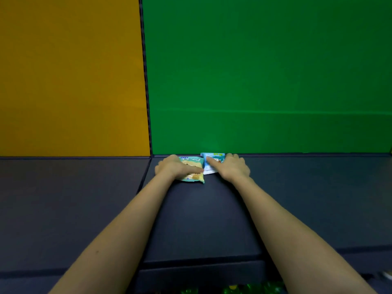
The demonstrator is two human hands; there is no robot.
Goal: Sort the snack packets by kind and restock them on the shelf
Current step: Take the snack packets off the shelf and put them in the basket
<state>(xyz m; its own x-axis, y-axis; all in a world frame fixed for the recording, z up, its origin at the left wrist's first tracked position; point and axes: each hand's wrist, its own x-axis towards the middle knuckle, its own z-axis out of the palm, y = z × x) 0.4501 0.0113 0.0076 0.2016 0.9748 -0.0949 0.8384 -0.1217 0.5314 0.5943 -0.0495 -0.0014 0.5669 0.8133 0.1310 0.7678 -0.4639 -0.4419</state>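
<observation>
Two snack packets lie side by side at the back of the dark shelf board (201, 219), against the green back panel. The green and yellow packet (194, 164) is on the left, and my left hand (176, 168) lies on it with the thumb stretched across its front. The light blue and white packet (214, 161) stands next to it on the right. My right hand (231, 167) holds that packet from the right side, thumb laid over its face. Both arms reach far forward into the shelf.
An orange panel (70, 81) and a green panel (265, 71) form the back wall, split by a dark seam. A seam divides the shelf board to the left of the packets. Green shiny packets (250, 289) show at the bottom edge.
</observation>
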